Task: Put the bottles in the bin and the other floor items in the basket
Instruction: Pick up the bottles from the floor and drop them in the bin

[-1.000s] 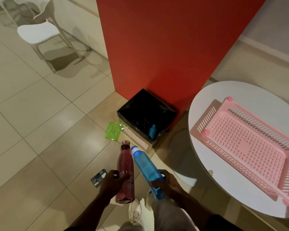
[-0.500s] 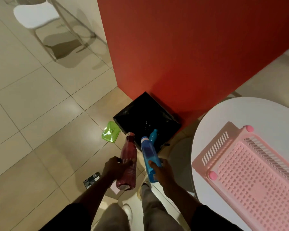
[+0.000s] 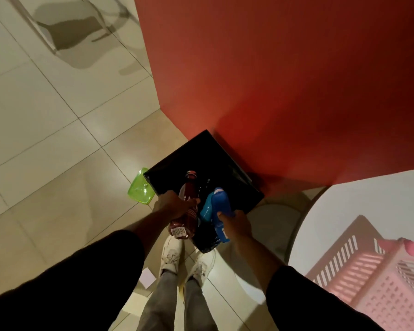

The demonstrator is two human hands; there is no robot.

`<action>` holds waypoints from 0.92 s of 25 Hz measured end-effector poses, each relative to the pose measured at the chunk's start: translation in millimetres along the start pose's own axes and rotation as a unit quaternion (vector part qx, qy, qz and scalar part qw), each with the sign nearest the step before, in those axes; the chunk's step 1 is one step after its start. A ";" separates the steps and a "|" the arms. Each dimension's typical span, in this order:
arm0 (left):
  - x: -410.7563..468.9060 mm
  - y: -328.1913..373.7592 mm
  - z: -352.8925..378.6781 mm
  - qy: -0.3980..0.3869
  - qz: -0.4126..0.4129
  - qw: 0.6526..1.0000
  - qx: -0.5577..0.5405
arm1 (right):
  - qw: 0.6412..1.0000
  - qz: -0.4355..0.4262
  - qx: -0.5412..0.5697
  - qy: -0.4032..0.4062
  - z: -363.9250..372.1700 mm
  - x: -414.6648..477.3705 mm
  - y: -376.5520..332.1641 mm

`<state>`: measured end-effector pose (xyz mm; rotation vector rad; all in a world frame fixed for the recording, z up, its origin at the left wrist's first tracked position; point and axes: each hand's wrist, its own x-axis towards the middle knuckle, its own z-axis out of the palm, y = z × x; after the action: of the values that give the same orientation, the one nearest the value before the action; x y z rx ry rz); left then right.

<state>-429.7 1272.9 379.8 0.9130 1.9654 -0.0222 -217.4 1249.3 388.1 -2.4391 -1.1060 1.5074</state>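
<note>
The left hand (image 3: 171,206) is wrapped around the middle of a dark red metal bottle (image 3: 189,188), held neck-forward over the open black bin (image 3: 189,151) that stands against the red wall (image 3: 285,80). The right hand (image 3: 237,222) grips a blue plastic bottle (image 3: 220,203), also over the bin's mouth, just beside the red one. A lighter blue bottle (image 3: 206,209) shows below, inside the bin. A green plastic container (image 3: 139,191) lies on the floor tiles, touching the bin's left corner (a white card (image 3: 146,278) lies near the shoes). The pink basket (image 3: 380,290) sits on the white round table (image 3: 368,199).
</note>
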 end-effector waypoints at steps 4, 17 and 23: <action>55.0 13.2 8.8 0.007 0.012 0.998 0.060 | 0.999 -0.014 -0.045 0.013 19.4 37.1 -12.3; 1.6 -31.6 -12.0 -0.035 0.238 0.923 0.300 | 0.949 -0.114 -0.271 -0.116 35.3 -50.2 -2.4; -66.6 -36.1 -34.1 -0.083 0.366 0.848 0.373 | 0.951 -0.142 -0.271 -0.043 14.7 -120.8 10.3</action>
<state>-458.0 1220.1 437.4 2.0506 1.3115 -0.4348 -255.1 1164.3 467.3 -2.3691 -2.0189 1.3632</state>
